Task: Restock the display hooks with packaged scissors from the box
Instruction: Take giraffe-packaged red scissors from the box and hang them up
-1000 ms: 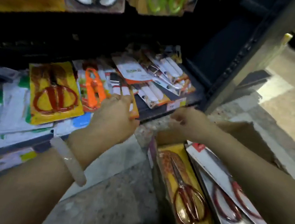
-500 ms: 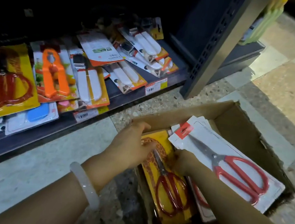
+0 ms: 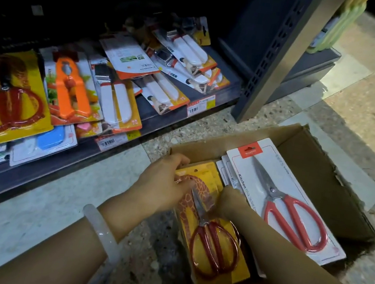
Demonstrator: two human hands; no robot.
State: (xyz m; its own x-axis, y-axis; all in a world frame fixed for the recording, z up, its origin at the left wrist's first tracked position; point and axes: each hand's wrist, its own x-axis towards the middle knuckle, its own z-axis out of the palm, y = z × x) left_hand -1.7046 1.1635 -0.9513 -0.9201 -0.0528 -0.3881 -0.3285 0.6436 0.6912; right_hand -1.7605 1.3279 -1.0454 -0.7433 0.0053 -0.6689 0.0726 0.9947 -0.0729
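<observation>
The yellow pack of scissors is gripped at its top in the box by the left hand; the right hand is curled on its far edge; white packs lie beside; beyond, a shelf is stacked with goods.

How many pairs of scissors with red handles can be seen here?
3. One on the yellow card on the shelf; one on the yellow giraffe card in the box, between both hands; one on the white card beside it. More cards lie beneath, hidden.
</observation>
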